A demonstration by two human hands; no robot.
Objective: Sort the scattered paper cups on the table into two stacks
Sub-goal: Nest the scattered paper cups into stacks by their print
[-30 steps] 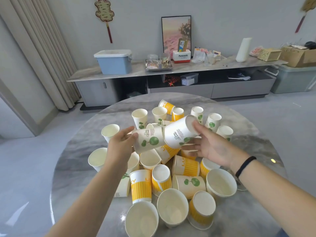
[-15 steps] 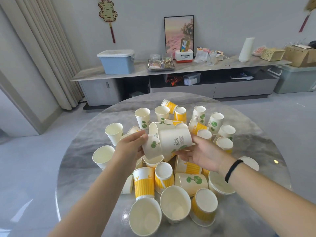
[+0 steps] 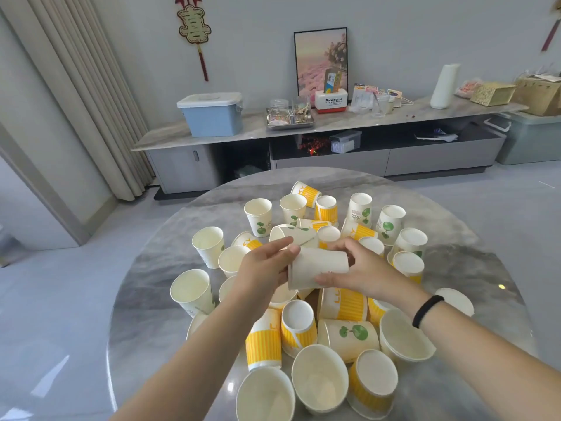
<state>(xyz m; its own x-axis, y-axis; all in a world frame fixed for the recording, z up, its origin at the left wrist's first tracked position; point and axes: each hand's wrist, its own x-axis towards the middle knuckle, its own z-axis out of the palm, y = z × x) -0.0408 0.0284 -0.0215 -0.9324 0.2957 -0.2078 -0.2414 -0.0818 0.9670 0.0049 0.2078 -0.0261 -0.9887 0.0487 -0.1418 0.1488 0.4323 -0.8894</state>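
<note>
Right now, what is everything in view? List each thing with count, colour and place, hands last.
Round table: one, grey marble, foreground.
Yellow-striped cups: several, scattered on the table.
Green-tree cups: several, white, mixed among them.
Held cup: white, sideways above the pile; whether another is nested inside is unclear.
Storage box: one, blue, on the low cabinet.
Framed picture: one, pink, leaning on the wall.
Curtain: beige, left.
Left hand: at the cup's mouth end.
Right hand: black wristband, at the base end.

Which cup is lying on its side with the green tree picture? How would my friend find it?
Start at the round grey table and look at its near side, right of the middle. The cup lies on its side there, under the right forearm. The cups beside it are yellow-striped or plain; this one shows a green tree.
</note>
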